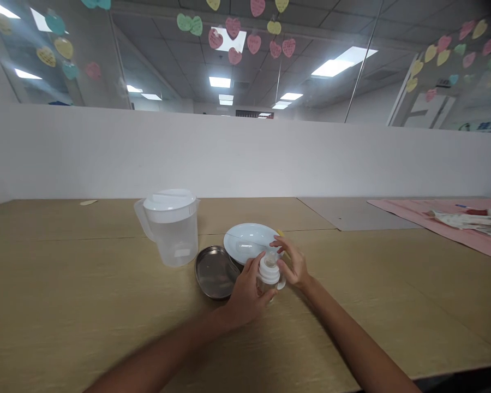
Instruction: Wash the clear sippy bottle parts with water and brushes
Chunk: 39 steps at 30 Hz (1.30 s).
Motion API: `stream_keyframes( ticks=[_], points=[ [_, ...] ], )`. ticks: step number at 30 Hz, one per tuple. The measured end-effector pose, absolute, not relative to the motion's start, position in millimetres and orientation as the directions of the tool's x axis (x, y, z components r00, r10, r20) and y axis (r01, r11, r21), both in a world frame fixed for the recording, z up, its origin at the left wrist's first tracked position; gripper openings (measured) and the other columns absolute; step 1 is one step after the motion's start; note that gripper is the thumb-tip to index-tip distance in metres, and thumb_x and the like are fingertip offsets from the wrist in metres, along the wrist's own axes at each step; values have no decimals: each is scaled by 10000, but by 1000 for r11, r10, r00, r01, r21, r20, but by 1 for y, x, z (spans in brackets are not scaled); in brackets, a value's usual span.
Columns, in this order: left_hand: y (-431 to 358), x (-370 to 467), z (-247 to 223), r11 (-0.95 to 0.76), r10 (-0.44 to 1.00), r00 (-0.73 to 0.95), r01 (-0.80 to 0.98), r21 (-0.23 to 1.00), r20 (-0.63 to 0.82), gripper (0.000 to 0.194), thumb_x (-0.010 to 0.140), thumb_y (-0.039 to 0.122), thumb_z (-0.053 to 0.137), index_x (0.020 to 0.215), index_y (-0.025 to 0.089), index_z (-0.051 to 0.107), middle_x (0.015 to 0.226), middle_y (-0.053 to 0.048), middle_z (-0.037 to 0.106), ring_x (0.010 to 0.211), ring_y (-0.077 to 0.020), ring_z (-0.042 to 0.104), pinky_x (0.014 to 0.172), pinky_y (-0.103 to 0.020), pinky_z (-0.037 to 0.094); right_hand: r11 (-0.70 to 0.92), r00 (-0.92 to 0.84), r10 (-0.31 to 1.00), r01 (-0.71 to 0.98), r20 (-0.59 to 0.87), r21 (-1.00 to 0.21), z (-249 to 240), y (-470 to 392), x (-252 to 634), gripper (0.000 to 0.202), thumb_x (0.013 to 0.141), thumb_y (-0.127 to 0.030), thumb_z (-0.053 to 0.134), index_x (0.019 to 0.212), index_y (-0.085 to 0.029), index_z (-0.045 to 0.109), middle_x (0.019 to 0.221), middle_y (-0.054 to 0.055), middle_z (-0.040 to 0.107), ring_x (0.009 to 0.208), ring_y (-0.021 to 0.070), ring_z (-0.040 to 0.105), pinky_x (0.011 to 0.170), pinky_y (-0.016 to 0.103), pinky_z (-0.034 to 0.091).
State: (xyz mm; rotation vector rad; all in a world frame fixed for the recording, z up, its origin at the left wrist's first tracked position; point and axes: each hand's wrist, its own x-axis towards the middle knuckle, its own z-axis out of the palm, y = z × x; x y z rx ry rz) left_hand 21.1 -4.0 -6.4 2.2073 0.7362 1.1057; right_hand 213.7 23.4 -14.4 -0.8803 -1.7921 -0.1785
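Observation:
A small clear bottle with a white collar and a side handle (269, 268) stands upright near the middle of the table. My left hand (247, 292) is wrapped round its left side. At its upper right is my right hand (293, 262), with the thumb beside the bottle's top and the fingers curved above it, apart from the thumb. Behind the bottle lies a white oval dish (247, 240), partly covered by the hands. A kidney-shaped metal tray (215, 272) sits to the left, its right end near my left hand.
A translucent lidded pitcher (174, 229) stands at the back left on the wooden table (85, 295). Something yellow (280, 233) shows behind my right hand. A pink cloth (417, 210) with items on it lies far right. A white wall (245, 158) bounds the back.

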Motion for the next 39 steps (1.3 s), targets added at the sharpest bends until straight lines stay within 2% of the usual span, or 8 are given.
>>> stream_keyframes(
  ticks=[6,12,18,22,25,29,31,39],
  points=[
    [-4,21,-3,-695,682,484,193,693,549,618,667,184,638,1214,208,352,1153,-82,500,1020,-223,500,862,-372,429,631,-28,495,698,868,-338,-14,26,218,418,803,-343,454,1182,-168,443,928,92,618,806,196,586,668,345,491],
    [-6,22,-7,-652,730,408,171,739,549,453,640,187,631,997,212,354,979,-42,518,844,-202,547,741,-363,468,745,-186,418,630,889,-219,-14,13,205,450,766,-360,469,1169,-161,452,960,112,597,821,218,578,674,381,488],
    [-5,21,-2,-629,721,452,107,770,526,751,643,184,648,1261,212,221,1144,-102,493,1010,-233,521,798,-380,466,658,-120,484,704,867,-270,-14,21,215,399,775,-326,469,1137,-160,479,945,103,605,809,204,579,676,362,486],
    [-3,20,-2,-602,734,482,137,786,479,608,656,211,646,1170,204,323,1108,-92,511,979,-233,532,749,-361,483,632,-58,522,696,851,-340,-8,24,221,319,811,-342,436,1060,-165,525,884,86,613,777,190,579,655,334,476],
    [-4,21,-4,-608,745,447,151,780,494,520,644,216,657,1047,211,329,1058,-74,507,925,-228,541,712,-363,490,700,-144,523,634,840,-327,0,16,212,346,816,-391,411,1050,-167,535,838,73,615,743,186,581,650,332,470],
    [-5,22,-6,-650,710,435,102,753,554,492,671,218,634,1034,218,302,1020,-60,509,898,-222,549,772,-387,473,779,-375,464,605,803,-167,7,2,192,392,776,-455,458,1039,-177,543,833,66,617,750,193,587,662,332,463],
    [-5,23,-7,-630,722,429,84,772,543,490,691,231,623,1045,212,286,1021,-68,512,904,-218,553,776,-379,472,772,-394,465,619,793,-144,6,-1,183,368,770,-445,483,1023,-184,544,854,64,621,780,194,593,679,326,466],
    [-4,20,-6,-626,744,413,159,763,525,529,679,259,638,1087,194,307,1089,-94,484,978,-210,521,799,-376,448,614,137,496,643,857,-458,-4,9,174,380,761,-367,563,1088,-187,493,1042,104,574,969,229,551,801,379,475]
  ],
)
